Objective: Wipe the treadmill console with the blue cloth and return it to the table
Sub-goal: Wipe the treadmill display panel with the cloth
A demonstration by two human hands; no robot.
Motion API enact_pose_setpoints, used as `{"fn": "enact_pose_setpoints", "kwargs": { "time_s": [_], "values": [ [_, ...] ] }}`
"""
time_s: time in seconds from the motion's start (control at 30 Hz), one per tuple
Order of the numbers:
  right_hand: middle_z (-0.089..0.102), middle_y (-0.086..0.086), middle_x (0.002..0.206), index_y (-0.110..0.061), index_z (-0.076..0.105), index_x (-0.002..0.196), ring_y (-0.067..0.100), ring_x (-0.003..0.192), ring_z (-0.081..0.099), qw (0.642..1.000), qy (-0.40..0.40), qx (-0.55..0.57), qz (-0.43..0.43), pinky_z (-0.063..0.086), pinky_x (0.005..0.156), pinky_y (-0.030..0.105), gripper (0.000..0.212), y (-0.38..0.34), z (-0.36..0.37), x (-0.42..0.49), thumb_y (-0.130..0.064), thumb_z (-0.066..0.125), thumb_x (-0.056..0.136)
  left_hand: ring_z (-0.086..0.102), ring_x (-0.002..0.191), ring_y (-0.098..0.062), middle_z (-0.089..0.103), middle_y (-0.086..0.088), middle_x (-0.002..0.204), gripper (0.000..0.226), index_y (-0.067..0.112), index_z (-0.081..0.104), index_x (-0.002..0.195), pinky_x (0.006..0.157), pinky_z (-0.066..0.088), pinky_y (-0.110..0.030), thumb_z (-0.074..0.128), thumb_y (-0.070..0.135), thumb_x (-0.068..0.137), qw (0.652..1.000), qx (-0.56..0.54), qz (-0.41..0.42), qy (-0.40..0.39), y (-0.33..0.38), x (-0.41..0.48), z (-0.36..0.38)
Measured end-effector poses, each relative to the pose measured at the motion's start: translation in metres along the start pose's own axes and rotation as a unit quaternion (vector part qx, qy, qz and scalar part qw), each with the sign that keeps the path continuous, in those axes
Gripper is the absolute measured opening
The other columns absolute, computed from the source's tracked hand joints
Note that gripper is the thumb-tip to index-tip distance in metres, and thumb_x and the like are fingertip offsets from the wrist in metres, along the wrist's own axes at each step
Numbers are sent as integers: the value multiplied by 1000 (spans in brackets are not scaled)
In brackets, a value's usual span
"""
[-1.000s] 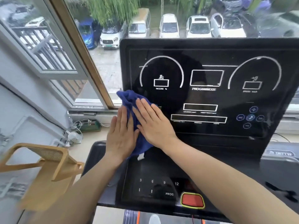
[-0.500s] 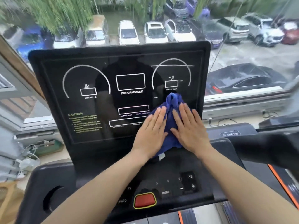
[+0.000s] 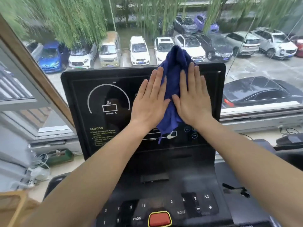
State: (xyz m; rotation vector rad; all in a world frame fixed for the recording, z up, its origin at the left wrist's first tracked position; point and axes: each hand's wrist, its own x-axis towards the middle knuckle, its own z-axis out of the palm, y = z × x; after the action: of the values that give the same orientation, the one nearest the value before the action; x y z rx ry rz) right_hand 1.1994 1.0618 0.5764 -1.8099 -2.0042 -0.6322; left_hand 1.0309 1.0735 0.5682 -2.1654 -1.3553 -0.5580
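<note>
The blue cloth (image 3: 173, 82) is bunched against the upper right part of the black treadmill console (image 3: 105, 104), and its top pokes above the console's top edge. My left hand (image 3: 151, 100) lies flat on the cloth's left side, fingers straight and pointing up. My right hand (image 3: 191, 99) presses flat on its right side in the same way. A small white tag hangs from the cloth's lower end. Both forearms reach in from the bottom corners. The table is not in view.
Below the screen is the button panel with a red stop button (image 3: 159, 219). A large window (image 3: 262, 71) behind the console looks onto parked cars. Cables and a green box (image 3: 60, 156) lie on the sill at left. A wooden chair's edge (image 3: 14, 205) shows at lower left.
Both hands have slid the cloth across the screen from its lower left, through the lower middle, up to the upper right edge. The view has shifted with them.
</note>
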Motion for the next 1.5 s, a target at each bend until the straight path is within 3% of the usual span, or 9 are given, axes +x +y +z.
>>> {"fn": "enact_pose_setpoints", "kwargs": {
  "time_s": [0.33, 0.4, 0.5, 0.63, 0.73, 0.83, 0.97, 1.27, 1.5],
  "values": [
    [1, 15, 169, -8, 5, 161, 30, 157, 0, 984, 52, 27, -171, 4, 127, 43, 70, -201, -10, 51, -45, 28, 107, 2, 154, -31, 0, -19, 166, 70, 4, 6, 158, 122, -3, -42, 30, 41, 105, 984, 51, -167, -33, -175, -84, -30],
    [4, 14, 170, -9, 10, 161, 29, 157, 3, 978, 54, 26, -201, 3, 127, 43, 68, -210, -6, 44, -43, 32, 106, 1, 154, -30, 1, -19, 166, 66, 6, 6, 159, 123, -3, -43, 30, 38, 106, 987, 35, -152, -38, -173, -103, -27],
    [15, 12, 169, -11, 19, 160, 29, 156, 13, 960, 58, 23, -274, 6, 125, 43, 65, -199, 11, 13, -38, 39, 105, 13, 152, -35, 12, -21, 165, 62, 3, 19, 157, 122, 13, -48, 40, 29, 105, 990, -11, -132, -45, -149, -142, -16],
    [38, 11, 161, -10, 45, 151, 29, 148, 37, 939, 135, 31, -314, 32, 120, 49, 48, -148, 43, -45, -19, 50, 105, 34, 143, -39, 37, -24, 155, 53, -2, 41, 147, 115, 29, -53, 52, 20, 100, 996, -38, -67, -39, -113, -196, 2],
    [53, 12, 150, -10, 64, 135, 31, 135, 54, 935, 163, 45, -311, 43, 110, 50, 34, -120, 51, -79, -13, 58, 101, 51, 130, -37, 52, -23, 143, 46, -2, 55, 136, 109, 38, -50, 57, 22, 97, 997, -62, -35, -17, -94, -214, 10],
    [69, 16, 126, -9, 75, 109, 37, 105, 67, 943, 151, 90, -283, 52, 89, 46, 16, -119, 58, -117, -10, 65, 97, 63, 104, -37, 66, -19, 119, 26, 0, 70, 113, 93, 47, -44, 66, 10, 90, 994, -103, -16, 25, -74, -228, 16],
    [69, 20, 116, -5, 75, 104, 36, 84, 61, 952, 80, 157, -249, 46, 73, 43, 33, -143, 63, -151, -8, 42, 100, 65, 93, -35, 69, -14, 108, 17, 3, 73, 102, 82, 50, -42, 59, 7, 95, 992, -123, -22, 16, -64, -251, 20],
    [67, 16, 107, -5, 70, 105, 34, 86, 61, 965, 34, 166, -198, 48, 81, 43, 22, -218, 58, -175, -14, 57, 89, 63, 84, -32, 68, -13, 96, 14, 5, 72, 97, 73, 50, -40, 60, 10, 91, 993, -98, -73, -7, -84, -274, 17],
    [66, 10, 96, -12, 72, 99, 33, 80, 60, 973, 64, 114, -188, 48, 77, 44, 17, -162, 62, -186, -10, 55, 96, 60, 78, -34, 65, -12, 88, 9, 6, 71, 91, 72, 45, -40, 63, 8, 87, 996, -91, -16, -18, -69, -257, 21]
  ]
}}
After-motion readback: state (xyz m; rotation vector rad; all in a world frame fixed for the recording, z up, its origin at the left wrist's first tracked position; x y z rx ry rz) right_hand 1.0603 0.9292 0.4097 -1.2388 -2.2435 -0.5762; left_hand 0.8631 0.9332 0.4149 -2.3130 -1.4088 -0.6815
